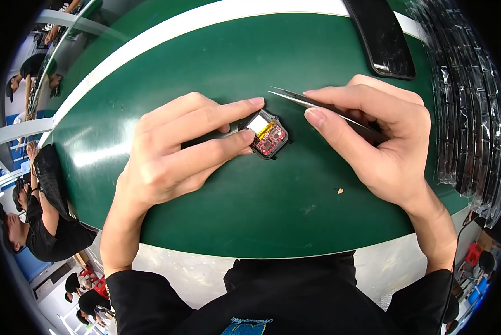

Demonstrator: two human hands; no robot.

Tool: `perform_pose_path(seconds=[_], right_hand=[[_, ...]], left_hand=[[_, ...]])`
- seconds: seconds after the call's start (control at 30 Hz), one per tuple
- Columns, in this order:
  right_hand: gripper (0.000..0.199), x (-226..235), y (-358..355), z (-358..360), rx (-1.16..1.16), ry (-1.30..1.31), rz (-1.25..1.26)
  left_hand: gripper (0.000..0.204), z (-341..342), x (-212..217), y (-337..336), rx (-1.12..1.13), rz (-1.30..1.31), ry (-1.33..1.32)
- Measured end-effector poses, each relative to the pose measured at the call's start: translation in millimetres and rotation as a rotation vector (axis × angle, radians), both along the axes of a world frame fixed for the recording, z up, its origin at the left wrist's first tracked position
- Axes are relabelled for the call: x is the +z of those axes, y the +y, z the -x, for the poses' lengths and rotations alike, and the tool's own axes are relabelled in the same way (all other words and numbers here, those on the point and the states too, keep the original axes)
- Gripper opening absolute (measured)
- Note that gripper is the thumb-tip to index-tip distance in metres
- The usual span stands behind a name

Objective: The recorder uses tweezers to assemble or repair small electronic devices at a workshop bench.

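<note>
A small black device housing [274, 146], open on top, rests on the green table and shows a red circuit board, a white block and yellow tape inside. My left hand [175, 148] grips its left side, with the fingertips at its upper and left edges. To the right, my right hand [381, 131] pinches a pair of metal tweezers [302, 100]. The tips of the tweezers point up and left, slightly apart, with nothing visible between them. They hover above and to the right of the housing, not touching it.
A black phone [385, 47] lies at the far right, beside stacked clear plastic trays [462, 106] along the right edge. One tiny tan scrap [340, 191] sits on the green table [250, 218]. Other people [57, 226] sit at the left, near a black bag [52, 176].
</note>
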State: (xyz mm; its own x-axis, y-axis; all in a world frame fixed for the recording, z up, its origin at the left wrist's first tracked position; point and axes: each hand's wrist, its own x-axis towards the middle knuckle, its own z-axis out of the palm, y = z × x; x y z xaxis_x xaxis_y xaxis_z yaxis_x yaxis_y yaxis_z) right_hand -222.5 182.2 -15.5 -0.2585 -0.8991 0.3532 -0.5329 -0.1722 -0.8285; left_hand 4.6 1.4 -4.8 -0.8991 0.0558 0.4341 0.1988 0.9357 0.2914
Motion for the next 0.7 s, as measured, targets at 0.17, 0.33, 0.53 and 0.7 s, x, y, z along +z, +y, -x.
perform_pose_path(seconds=[0.17,0.33,0.53,0.7], right_hand=[[0.019,0.4,-0.4,0.7,-0.004,0.023,0.007],[0.02,1.0,-1.1,0.5,-0.002,0.021,-0.008],[0.019,-1.2,0.8,-1.0,0.001,-0.1,-0.028],[0.018,2.5,1.7,-2.1,0.004,-0.11,-0.066]], left_hand=[[0.027,0.6,2.8,1.8,0.0,0.002,0.01],[0.028,0.1,2.4,-1.8,-0.021,-0.013,-0.011],[0.048,3.8,-0.3,3.2,0.064,-0.163,-0.048],[0.069,6.5,6.6,9.7,0.145,-0.194,-0.164]])
